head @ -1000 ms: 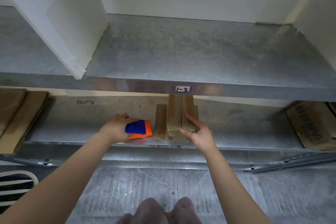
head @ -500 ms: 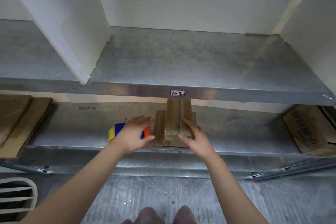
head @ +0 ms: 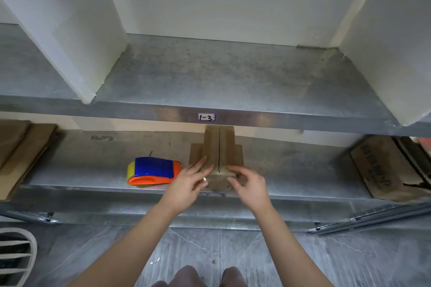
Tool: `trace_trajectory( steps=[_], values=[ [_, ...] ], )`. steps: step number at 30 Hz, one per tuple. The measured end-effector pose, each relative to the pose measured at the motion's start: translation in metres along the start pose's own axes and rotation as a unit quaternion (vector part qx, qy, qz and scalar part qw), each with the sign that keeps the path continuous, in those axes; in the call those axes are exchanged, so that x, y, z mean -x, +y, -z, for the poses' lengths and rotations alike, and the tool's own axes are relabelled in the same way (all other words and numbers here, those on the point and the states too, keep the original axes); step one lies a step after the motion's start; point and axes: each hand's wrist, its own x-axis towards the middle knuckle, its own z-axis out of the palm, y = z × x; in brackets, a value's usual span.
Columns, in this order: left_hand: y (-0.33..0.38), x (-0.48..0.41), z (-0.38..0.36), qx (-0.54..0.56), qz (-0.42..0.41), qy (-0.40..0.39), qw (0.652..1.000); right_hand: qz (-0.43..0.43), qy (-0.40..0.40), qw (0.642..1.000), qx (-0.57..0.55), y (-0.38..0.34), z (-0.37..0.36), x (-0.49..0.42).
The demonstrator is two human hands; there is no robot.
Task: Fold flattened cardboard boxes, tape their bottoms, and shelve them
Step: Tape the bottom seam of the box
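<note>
A small brown cardboard box (head: 219, 147) stands on the lower metal shelf (head: 93, 190), its two long flaps meeting in a centre seam with clear tape over the near end. My left hand (head: 186, 184) lies with straight fingers on the box's left front. My right hand (head: 251, 184) has bent fingers, with its fingertips pressing the box's right front corner. A blue and orange tape dispenser (head: 154, 171) lies on the shelf just left of my left hand, with nothing touching it.
The upper shelf (head: 233, 81), labelled "1-3" (head: 206, 117), has white dividers on both sides. Flattened cardboard (head: 21, 147) lies at the lower shelf's left end, and a printed carton (head: 384, 170) at its right. A white slatted basket (head: 16, 256) sits on the floor at bottom left.
My left hand let go of the tape dispenser, left it on the shelf and moved right onto the box. My right hand bent its fingers at the box's front.
</note>
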Motion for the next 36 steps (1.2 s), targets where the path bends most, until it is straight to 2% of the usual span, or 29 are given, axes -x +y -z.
trace_trajectory(
  steps=[3, 10, 12, 14, 16, 18, 19, 22, 28, 33, 36],
  values=[
    [-0.001, -0.005, 0.008, 0.005, -0.004, 0.003, 1.000, -0.029, -0.008, 0.999, -0.025, -0.001, 0.002, -0.006],
    [0.008, -0.007, -0.013, 0.015, 0.004, 0.147, 0.989, -0.020, 0.039, 0.999, -0.001, 0.003, -0.016, -0.003],
    [0.012, -0.008, -0.017, 0.018, 0.009, 0.165, 0.986, -0.027, 0.035, 0.999, -0.012, 0.003, -0.016, -0.001],
    [0.012, -0.008, -0.010, 0.044, 0.025, 0.127, 0.991, -0.027, -0.002, 0.999, -0.034, 0.001, -0.007, -0.003],
    [0.006, -0.008, 0.009, 0.065, 0.024, 0.030, 0.997, -0.032, -0.078, 0.995, -0.058, 0.002, 0.011, -0.006],
    [-0.001, -0.011, 0.032, 0.041, 0.014, -0.059, 0.997, -0.026, -0.145, 0.988, -0.043, 0.003, 0.026, -0.011],
    [-0.003, -0.015, 0.041, 0.019, 0.008, -0.078, 0.997, -0.015, -0.150, 0.988, -0.025, 0.004, 0.030, -0.014],
    [-0.004, -0.032, 0.049, -0.021, 0.005, -0.075, 0.997, 0.009, -0.119, 0.993, 0.004, 0.002, 0.030, -0.024],
    [-0.009, -0.035, 0.033, 0.041, 0.026, -0.047, 0.998, -0.034, -0.094, 0.994, -0.048, 0.004, 0.021, -0.018],
    [0.007, -0.026, 0.006, 0.053, 0.063, 0.086, 0.993, -0.037, 0.007, 0.998, -0.059, 0.001, -0.001, -0.011],
    [0.011, -0.025, 0.002, 0.092, 0.075, 0.098, 0.988, -0.034, 0.012, 0.997, -0.062, 0.003, -0.002, -0.011]
  ],
)
